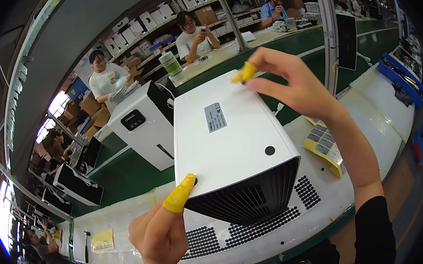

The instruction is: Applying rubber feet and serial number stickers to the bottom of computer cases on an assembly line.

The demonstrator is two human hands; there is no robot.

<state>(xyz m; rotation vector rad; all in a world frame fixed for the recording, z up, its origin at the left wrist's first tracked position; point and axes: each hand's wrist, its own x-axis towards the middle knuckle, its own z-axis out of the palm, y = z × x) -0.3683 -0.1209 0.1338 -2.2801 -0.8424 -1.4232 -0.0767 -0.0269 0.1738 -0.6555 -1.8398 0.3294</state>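
A white box-shaped appliance (230,148) lies on the worktable, its black slatted grille (251,189) toward me. Its upper face carries a silver label (215,117) and a black round pad (269,150) at the near right corner. My left hand (160,234) has its fingers curled, with one yellow-wrapped fingertip pressing beside another black round pad (196,181) at the near left corner. Over the far right corner my right hand (288,83) pinches a small dark piece, which looks like such a pad, between yellow-wrapped fingertips. Blur hides its exact shape.
Sheets of black pads (261,228) lie under the grille side. A yellow-backed label sheet (324,147) sits to the right, a blue tool tray (401,76) beyond. Left stands another white appliance (146,125) on the green conveyor (130,175). A metal post (329,47) rises behind; several people work across.
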